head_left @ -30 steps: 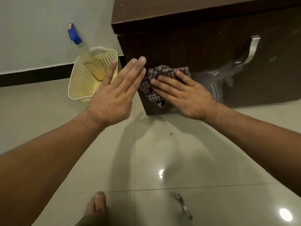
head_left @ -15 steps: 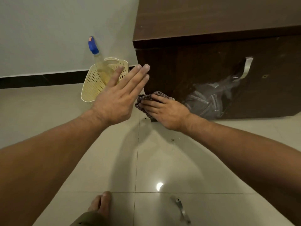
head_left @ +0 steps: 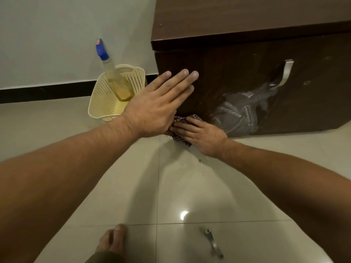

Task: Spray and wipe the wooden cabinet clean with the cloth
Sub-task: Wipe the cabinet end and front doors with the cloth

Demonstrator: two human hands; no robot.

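A dark wooden cabinet (head_left: 247, 59) stands on the tiled floor, filling the upper right. My right hand (head_left: 201, 135) presses a checked cloth (head_left: 180, 138) against the bottom left corner of the cabinet's front, where it meets the floor. My left hand (head_left: 157, 105) is flat with fingers straight, its fingertips at the cabinet's left front edge, partly covering the cloth. A spray bottle (head_left: 114, 76) with a blue nozzle and yellowish liquid leans in a cream perforated basket (head_left: 106, 103) left of the cabinet.
A metal handle (head_left: 286, 73) is on the cabinet front, with a glossy reflection below it. A loose metal handle (head_left: 212, 242) lies on the floor near my foot (head_left: 112, 242). A white wall with a black skirting runs behind the basket.
My right hand has slid the cloth down the cabinet front to its bottom corner. My left hand has moved right, onto the cabinet's edge. The view has shifted left.
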